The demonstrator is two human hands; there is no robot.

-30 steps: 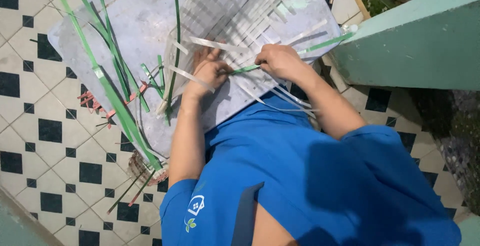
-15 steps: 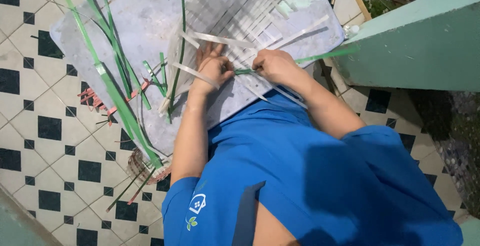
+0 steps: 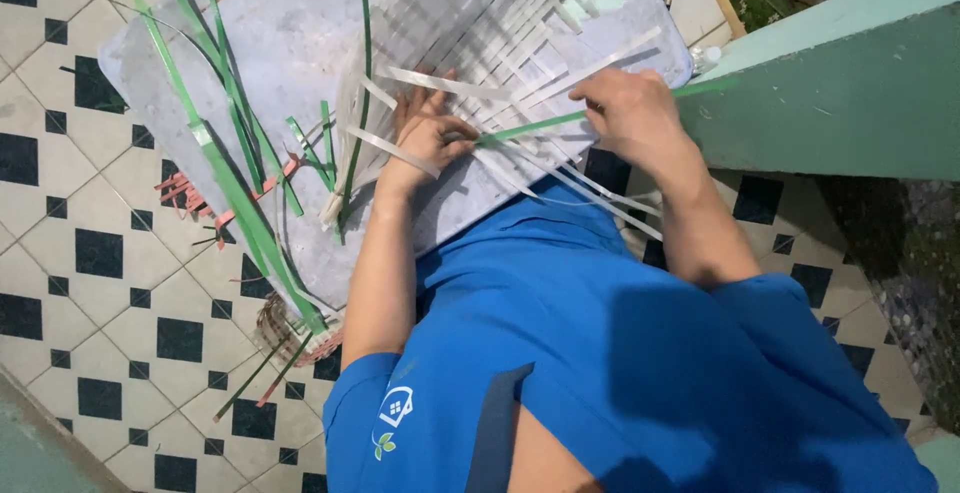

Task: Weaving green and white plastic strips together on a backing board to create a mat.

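Head view, looking down over a blue shirt [image 3: 620,353]; near to far.

Forearms run up from the shirt to a woven mat [image 3: 500,43] of pale flat strips, lying on a grey sheet [image 3: 290,43] spread on the checked tile floor [image 3: 90,253].

Left hand [image 3: 425,138]: fingers spread flat, pressing on the weave near its close edge; pale strips cross over and under the fingers. Grip there is loose, pinning rather than clasping.

Right hand [image 3: 635,113]: clenched on a green strip [image 3: 530,128] which runs across the mat btwn the two hands, its other end reaching the left fingertips.

Loose green strips [image 3: 230,153] lie w/ red scraps [image 3: 185,193] on the sheet's left side. Far right: green painted wall ledge [image 3: 850,73].

Judgement, step in hand: threading the green strip through the pale ones. To do it well: keep the left hand pressing near the crossing so lifted strips don't spring back, keep the green strip flat w/o twist, pull level w/ the mat, snug it against the neighbouring row.

Hidden / unclear: right fingertips tucked under the hand, so exact pinch can't be seen. Which pale strips the green one passes over vs. under, can't tell. Mat's far edge cut off by frame top. Brownish round thing [image 3: 290,328] by the left elbow mostly covered by the sheet and arm; kind unclear.
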